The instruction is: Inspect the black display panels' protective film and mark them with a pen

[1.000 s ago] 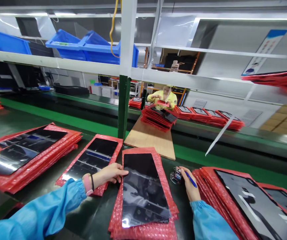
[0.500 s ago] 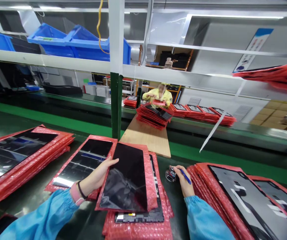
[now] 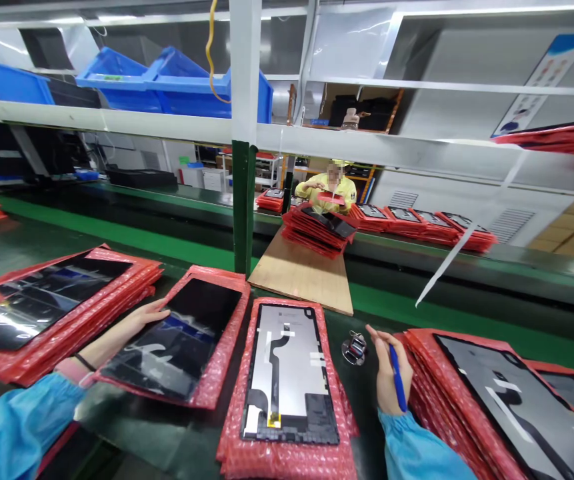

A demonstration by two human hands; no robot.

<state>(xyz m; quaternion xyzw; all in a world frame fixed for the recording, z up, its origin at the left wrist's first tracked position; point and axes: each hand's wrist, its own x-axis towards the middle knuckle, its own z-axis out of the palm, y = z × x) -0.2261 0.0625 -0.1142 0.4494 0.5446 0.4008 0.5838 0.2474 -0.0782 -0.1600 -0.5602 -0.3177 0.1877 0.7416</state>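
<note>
My left hand (image 3: 131, 328) grips the left edge of a dark screen panel in a red bubble bag (image 3: 179, 340), held tilted over the stack at the left centre. My right hand (image 3: 389, 373) is closed on a blue pen (image 3: 397, 387) beside a small metal tool (image 3: 355, 348). In front of me a stack of red bubble bags (image 3: 287, 440) carries a panel lying back side up (image 3: 289, 373), grey with a flex cable showing.
More red-bagged panels lie at the left (image 3: 41, 300) and right (image 3: 507, 400). A wooden board (image 3: 307, 277) bridges to the far belt, where a person in yellow (image 3: 334, 190) works behind another stack (image 3: 317, 230). Blue bins (image 3: 167, 83) sit on the shelf above.
My left hand lifted the top bagged panel off the centre stack and carried it left, which uncovered the back-side-up panel. My right hand turned the pen downward.
</note>
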